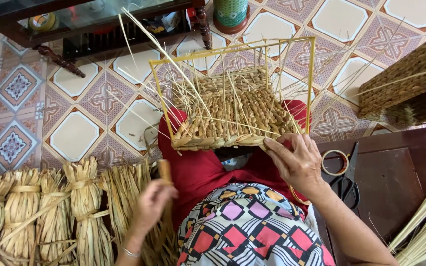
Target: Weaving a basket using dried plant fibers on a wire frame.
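Observation:
A half-woven straw basket (232, 116) on a yellow wire frame (311, 74) rests on my lap, over red cloth, with loose straw ends sticking up. My right hand (297, 162) grips the basket's near right corner, thumb on the braided rim. My left hand (151, 204) is down at my left side, closed around a strand of dried straw (164, 170) pulled from the bundles there.
Tied bundles of dried straw (50, 212) lie along the left on the patterned tile floor. A finished woven basket (410, 81) sits at right. Black scissors (347, 184) and a tape roll (335, 162) lie on a dark wooden bench (400, 182). A dark table (75, 24) stands ahead.

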